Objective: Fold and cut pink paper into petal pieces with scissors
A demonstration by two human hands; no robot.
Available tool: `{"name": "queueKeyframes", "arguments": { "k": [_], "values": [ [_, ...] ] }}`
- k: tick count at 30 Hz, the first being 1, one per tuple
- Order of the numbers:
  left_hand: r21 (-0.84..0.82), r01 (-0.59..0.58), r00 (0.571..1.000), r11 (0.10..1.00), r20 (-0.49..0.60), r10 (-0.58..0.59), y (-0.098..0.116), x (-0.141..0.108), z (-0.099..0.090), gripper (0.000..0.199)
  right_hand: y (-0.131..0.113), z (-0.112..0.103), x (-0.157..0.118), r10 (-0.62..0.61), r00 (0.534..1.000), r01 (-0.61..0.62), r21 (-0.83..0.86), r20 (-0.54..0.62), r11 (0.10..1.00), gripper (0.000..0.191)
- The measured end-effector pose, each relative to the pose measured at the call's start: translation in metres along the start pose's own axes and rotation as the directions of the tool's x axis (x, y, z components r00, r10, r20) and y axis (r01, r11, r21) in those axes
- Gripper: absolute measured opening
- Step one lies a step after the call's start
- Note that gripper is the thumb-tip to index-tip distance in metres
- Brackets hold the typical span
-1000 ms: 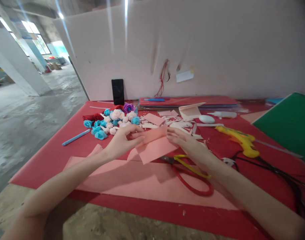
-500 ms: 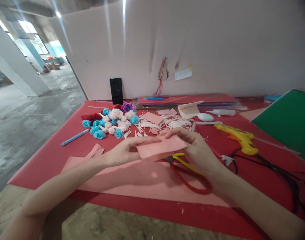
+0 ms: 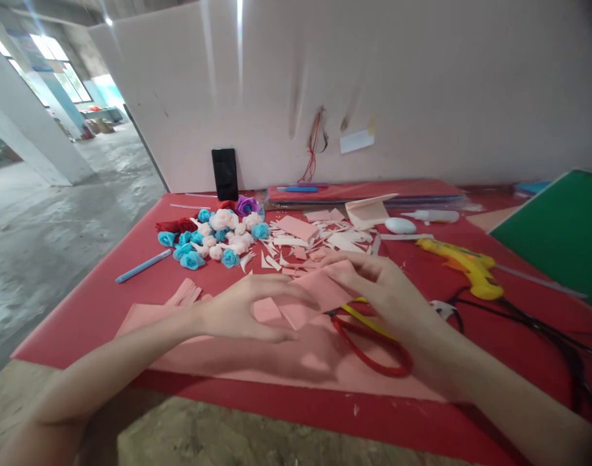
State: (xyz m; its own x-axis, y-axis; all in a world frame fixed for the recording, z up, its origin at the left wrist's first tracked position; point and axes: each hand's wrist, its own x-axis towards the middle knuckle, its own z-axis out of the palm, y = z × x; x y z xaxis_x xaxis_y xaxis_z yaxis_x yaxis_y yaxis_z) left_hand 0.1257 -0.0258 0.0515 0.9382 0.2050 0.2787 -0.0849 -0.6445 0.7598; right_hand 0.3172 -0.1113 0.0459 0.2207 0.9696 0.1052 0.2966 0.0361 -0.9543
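Observation:
A small piece of pink paper (image 3: 327, 288) is pinched at its upper right by my right hand (image 3: 378, 285). The paper tilts, and its lower left part passes near the fingertips of my left hand (image 3: 247, 307). That hand is open, thumb and fingers spread apart. Beneath both hands lies a large pink paper sheet (image 3: 257, 359), with a small pink piece (image 3: 267, 310) showing behind my left hand. Scissors (image 3: 373, 349) with red and yellow handles rest on the sheet below my right hand, which partly covers them.
Paper roses (image 3: 222, 236) in several colours cluster at the back left, beside a blue pen (image 3: 143, 266). Paper scraps (image 3: 319, 241) lie beyond my hands. A phone (image 3: 225, 175) leans on the board. A yellow glue gun (image 3: 465, 265) with a black cord lies at the right.
My left hand has let go of the paper, its thumb opening away downward. The paper has turned and tilted in my right hand.

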Motion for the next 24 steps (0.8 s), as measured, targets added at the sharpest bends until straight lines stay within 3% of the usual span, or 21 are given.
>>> {"name": "queueKeyframes", "arguments": {
  "k": [4,7,9,10,12,14,17,20,24],
  "values": [
    [-0.065,-0.071,0.997,0.995,0.029,0.073,-0.002,-0.001,-0.004,0.018,-0.007,-0.003,-0.002,-0.062,0.997,0.060,-0.029,-0.047,0.998,0.015],
    [-0.215,-0.127,0.984,0.968,-0.152,0.095,-0.007,-0.004,-0.008,0.031,-0.010,-0.007,-0.001,-0.077,0.997,0.078,-0.018,0.024,0.997,0.011],
    [-0.245,-0.149,0.961,0.958,-0.264,0.082,-0.009,-0.005,-0.010,0.029,-0.010,-0.008,-0.002,-0.066,0.990,0.066,0.005,0.127,0.998,0.010],
    [-0.224,-0.155,0.964,0.962,-0.249,0.097,-0.010,-0.005,-0.010,0.025,-0.009,-0.007,-0.002,-0.054,0.982,0.051,0.021,0.180,0.998,0.010],
    [-0.136,-0.166,0.986,0.977,-0.038,0.162,-0.009,-0.003,-0.009,0.029,-0.006,-0.004,-0.003,-0.018,0.962,0.006,0.045,0.271,0.999,0.009],
    [-0.035,-0.197,0.965,0.980,0.172,0.200,-0.007,-0.001,-0.007,0.035,-0.004,0.001,-0.005,0.014,0.941,-0.033,0.050,0.337,0.998,0.007],
    [0.049,-0.238,0.927,0.970,0.310,0.212,-0.007,0.001,-0.005,0.027,-0.002,0.007,-0.008,0.046,0.921,-0.062,0.030,0.387,0.998,0.005],
    [0.072,-0.231,0.932,0.970,0.303,0.199,-0.008,0.001,-0.003,0.022,-0.004,0.013,-0.012,0.056,0.945,-0.050,-0.027,0.322,0.998,0.005],
    [0.069,-0.094,0.983,0.993,0.167,0.082,-0.005,-0.001,0.000,0.022,-0.009,0.020,-0.018,-0.015,0.981,0.035,-0.096,0.195,0.995,0.007]
  ]
}}
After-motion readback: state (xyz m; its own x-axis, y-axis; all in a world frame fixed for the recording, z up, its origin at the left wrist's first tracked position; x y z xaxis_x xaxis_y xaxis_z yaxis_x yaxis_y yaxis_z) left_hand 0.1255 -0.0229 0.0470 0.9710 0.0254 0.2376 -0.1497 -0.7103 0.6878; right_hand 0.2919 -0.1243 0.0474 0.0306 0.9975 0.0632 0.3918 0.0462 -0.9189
